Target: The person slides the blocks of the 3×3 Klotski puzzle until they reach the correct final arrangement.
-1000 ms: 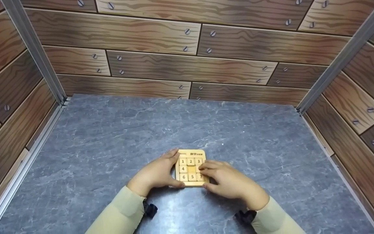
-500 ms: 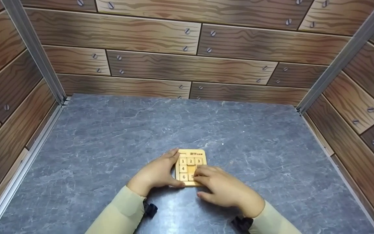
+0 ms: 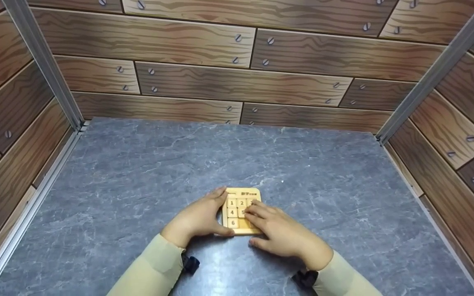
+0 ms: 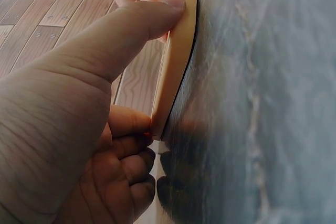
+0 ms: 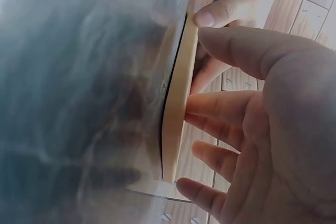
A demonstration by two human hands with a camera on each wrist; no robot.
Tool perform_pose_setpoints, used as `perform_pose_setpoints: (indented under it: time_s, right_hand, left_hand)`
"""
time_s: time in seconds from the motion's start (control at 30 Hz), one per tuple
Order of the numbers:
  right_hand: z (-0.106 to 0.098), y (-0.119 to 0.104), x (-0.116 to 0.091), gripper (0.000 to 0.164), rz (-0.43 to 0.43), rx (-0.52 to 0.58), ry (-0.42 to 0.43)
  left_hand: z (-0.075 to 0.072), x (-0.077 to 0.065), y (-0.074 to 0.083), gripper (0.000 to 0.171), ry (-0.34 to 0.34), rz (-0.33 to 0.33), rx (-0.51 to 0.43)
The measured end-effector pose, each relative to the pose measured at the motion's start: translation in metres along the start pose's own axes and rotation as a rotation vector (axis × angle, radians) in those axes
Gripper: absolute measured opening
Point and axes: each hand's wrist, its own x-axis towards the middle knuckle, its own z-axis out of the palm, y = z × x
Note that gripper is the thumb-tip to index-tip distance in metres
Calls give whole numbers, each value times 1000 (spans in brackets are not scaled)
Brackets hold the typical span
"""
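Note:
A yellow number slide puzzle (image 3: 234, 191) lies flat on the table, its tiles 1, 2, 4 and 6 in plain sight. My left hand (image 3: 196, 216) grips its left side, thumb at the near edge and index finger at the far corner. In the left wrist view that thumb presses the puzzle's side (image 4: 181, 40). My right hand (image 3: 286, 232) reaches over the right side, with fingertips on the tile marked 5 (image 3: 242, 212) in the centre. These fingers hide most of the right column. A bare slot (image 3: 243, 223) shows in the bottom middle.
The grey marbled table (image 3: 179, 160) stretches around the puzzle. Wood-print panels (image 3: 200, 78) stand at the back and both sides, joined by metal corner posts (image 3: 43, 61). A black wrist strap (image 3: 191, 264) sits at each cuff.
The tile 5 has slid up from the bottom middle to the centre, leaving the bottom middle slot bare. My right hand has shifted left over the puzzle. The left hand stays put.

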Motion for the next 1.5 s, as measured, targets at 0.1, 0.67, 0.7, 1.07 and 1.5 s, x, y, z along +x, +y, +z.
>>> perform_pose_setpoints:
  time_s: [0.1,0.67,0.7,1.07,1.5]
  right_hand:
    - [0,-2,-1,75,-13,-12,5]
    - [-1,-15,-8,69,-144,-21,-50]
    - [-2,-14,-8,69,-140,-19,-50]
    - [-14,-11,-12,59,-85,-14,-41]
    - [-9,-10,-9,63,-109,-42,-11]
  left_hand:
    - [0,0,0,127,0,2,2]
    - [-1,-2,0,126,-1,15,9]
    - [-2,-2,0,126,-1,14,9]
    - [-2,-1,0,127,-1,8,2]
    - [-1,-1,0,126,2,11,9]
